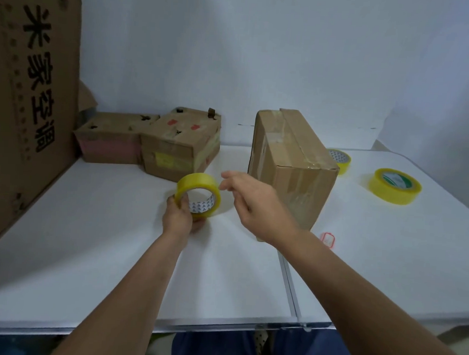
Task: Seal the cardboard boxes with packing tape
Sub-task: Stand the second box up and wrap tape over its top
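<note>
My left hand (178, 215) grips a yellow roll of packing tape (198, 193), held upright just above the white table (108, 241), with the thumb inside its core. Just right of the roll, my right hand (250, 199) hovers with loosely bent fingers, their tips close to the roll's upper right edge and holding nothing. Behind my right hand, a tall cardboard box (289, 164) stands on the table with clear tape over its top seam and front.
Two worn cardboard boxes (147, 142) sit side by side at the back left. A very large printed carton (27, 96) stands along the left edge. Two more yellow tape rolls lie at the right: one (395, 185) flat, one (340, 160) behind the tall box.
</note>
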A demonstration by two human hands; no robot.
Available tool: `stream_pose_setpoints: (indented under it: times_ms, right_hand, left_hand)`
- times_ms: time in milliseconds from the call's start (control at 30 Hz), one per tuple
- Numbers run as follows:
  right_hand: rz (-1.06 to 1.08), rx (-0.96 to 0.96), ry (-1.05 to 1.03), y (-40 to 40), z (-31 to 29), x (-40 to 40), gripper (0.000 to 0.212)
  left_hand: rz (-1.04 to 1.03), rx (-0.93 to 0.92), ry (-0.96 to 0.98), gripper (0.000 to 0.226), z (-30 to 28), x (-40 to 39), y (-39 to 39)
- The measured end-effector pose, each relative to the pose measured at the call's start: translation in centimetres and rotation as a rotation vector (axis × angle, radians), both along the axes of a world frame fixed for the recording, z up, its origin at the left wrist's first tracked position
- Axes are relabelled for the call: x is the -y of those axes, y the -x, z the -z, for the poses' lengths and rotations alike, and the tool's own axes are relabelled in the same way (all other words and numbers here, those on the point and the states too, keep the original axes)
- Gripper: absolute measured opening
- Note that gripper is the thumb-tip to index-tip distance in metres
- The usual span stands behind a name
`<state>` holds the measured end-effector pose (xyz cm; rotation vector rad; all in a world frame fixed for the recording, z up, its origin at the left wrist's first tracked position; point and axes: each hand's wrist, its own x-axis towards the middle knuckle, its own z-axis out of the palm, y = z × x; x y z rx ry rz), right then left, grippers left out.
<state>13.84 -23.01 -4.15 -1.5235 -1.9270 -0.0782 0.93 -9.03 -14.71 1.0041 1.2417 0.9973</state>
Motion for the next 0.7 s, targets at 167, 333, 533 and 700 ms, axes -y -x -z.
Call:
stream_pose_setpoints:
  times_ms: [167,333,533,700]
  right_hand:
    - [0.005,-0.059,0.031,-0.3,0.9,0.2,0.028]
    - [0.015,-0.124,-0.010,-0.2,0.2,-0.1,0.031]
    - [0.048,-0.185,-0.162,-0.1,-3.0,0.4,0.030]
    - [0.254,-0.424,-0.218,-1.6,-8.6,0.8,0.025]
  left_hand:
    - [-0.032,0.279,0.064,0.042,0.5,-0.1,0.5]
    - [-0.037,0.276,-0.048,0.034,0.8,0.6,0.6]
    - [0.078,0.244,-0.352,0.041,-3.7,2.2,-0.5]
    - [0.330,-0.003,-0.788,0.061,-11.7,3.7,-0.8]
